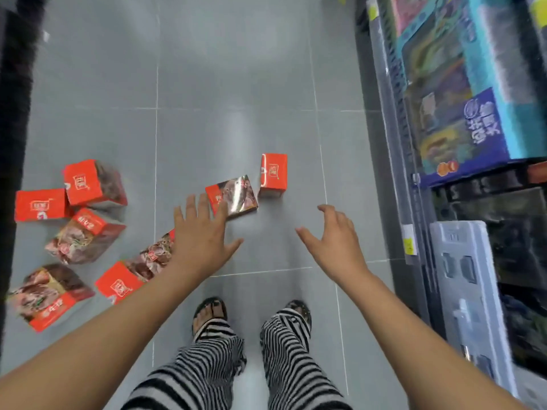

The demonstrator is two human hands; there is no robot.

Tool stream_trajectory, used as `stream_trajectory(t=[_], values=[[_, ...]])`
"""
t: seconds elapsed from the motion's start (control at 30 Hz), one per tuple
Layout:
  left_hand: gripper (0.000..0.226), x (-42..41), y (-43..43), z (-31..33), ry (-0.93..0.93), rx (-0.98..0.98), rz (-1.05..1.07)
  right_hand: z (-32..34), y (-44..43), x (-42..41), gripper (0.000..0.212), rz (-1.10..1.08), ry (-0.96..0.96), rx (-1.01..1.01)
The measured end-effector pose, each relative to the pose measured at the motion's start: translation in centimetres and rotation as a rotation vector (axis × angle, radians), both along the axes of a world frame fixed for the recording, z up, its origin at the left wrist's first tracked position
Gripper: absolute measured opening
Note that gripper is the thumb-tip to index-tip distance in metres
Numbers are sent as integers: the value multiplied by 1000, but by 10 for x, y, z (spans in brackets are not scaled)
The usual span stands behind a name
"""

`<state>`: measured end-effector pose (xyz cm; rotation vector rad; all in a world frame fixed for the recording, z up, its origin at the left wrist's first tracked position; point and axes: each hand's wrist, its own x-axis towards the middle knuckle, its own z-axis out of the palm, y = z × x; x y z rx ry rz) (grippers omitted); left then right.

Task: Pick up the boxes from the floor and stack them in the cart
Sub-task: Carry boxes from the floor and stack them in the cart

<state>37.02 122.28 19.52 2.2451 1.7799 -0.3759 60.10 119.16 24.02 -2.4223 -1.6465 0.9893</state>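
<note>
Left hand (201, 232), grip empty, fingers splayed; right hand (336, 236), grip empty, loosely curved; glossy red rectangular boxes (94, 184) on smooth grey-tiled floor (236, 113).

Black-and-white striped trousers (195, 374) on a grey tiled floor (236, 84); red boxes (94, 184) to their left, a blue carton (485, 134) to their right.

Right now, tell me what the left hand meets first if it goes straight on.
Probably the photo-faced box just past the left hand; depth is unclear, so it might pass above it.
</note>
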Motion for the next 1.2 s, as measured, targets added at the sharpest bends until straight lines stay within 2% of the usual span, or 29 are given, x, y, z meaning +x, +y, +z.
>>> stream_trajectory(t=[0.23,0.33,0.43,0.57,0.63,0.77,0.87,1.0,1.13,1.2], values=[[107,14,65,-203,-57,75,-16,-192,68,-1,86,6,-44,204],[120,13,94,-260,-89,120,-65,-252,98,9,100,146,-22,301],[126,5,111,-295,-108,97,-86,-292,128,29,110,287,109,305],[121,1,114,-305,-197,57,-105,-313,166,46,114,411,232,347],[118,3,114,-301,-269,65,-71,-319,175,48,110,401,275,380],[117,-5,111,-305,-487,284,83,-341,167,33,106,270,363,528],[119,-12,106,-309,-652,397,163,-353,160,24,108,205,303,606],[132,-15,96,-310,-873,390,411,-355,156,16,109,122,288,625],[144,-15,86,-315,-968,339,587,-354,145,-1,109,-19,185,717],[147,-16,80,-314,-993,295,623,-353,139,-8,115,-54,124,698]])
